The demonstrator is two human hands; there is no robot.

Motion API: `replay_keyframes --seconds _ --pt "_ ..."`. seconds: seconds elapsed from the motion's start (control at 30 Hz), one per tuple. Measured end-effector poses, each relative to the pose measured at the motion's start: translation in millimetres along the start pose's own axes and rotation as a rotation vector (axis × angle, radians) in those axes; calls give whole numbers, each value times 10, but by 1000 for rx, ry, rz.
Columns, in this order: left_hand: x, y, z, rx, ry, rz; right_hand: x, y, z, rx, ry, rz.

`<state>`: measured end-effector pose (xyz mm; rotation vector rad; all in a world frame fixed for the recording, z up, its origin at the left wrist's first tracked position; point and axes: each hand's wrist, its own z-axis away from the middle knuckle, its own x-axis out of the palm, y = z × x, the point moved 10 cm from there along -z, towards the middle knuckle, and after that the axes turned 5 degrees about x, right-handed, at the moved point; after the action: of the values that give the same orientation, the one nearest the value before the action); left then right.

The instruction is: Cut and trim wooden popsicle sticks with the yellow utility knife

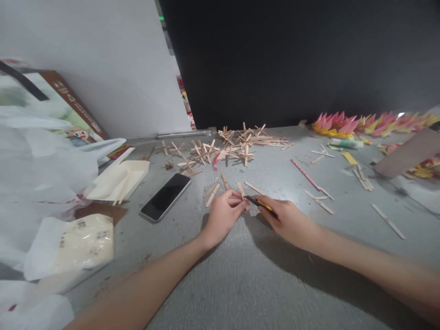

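Near the middle of the grey table, my left hand (225, 213) pinches a wooden craft stick (241, 189) that points away from me. My right hand (287, 220) is closed around a black and yellow utility knife (264, 205), its tip end against the stick close to my left fingertips. The exact contact is too small to make out. Loose craft sticks (212, 195) lie just beyond my left hand, and another stick (253, 188) lies beyond the knife. Farther back is a heap of craft sticks (240, 144), many joined into crosses.
A smartphone (166, 197) lies left of my hands, beside a pale paper tray (137, 172) and a wrapped package (89, 240). White plastic bags (44, 174) fill the left side. To the right are a pink striped stick (305, 174), pink-yellow paper petals (335, 126) and a cardboard tube (405, 153).
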<state>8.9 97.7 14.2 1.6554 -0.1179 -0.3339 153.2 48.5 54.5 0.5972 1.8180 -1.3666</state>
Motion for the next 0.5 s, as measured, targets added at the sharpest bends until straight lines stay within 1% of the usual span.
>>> replay_keyframes --seconds 0.2,0.37,0.5 --pt "18 49 11 36 -9 -15 -10 7 0 -1 22 20" --pt "34 89 37 80 -25 -127 4 5 28 23 25 33" --pt "31 155 59 124 -13 -227 17 -4 48 43 21 55"
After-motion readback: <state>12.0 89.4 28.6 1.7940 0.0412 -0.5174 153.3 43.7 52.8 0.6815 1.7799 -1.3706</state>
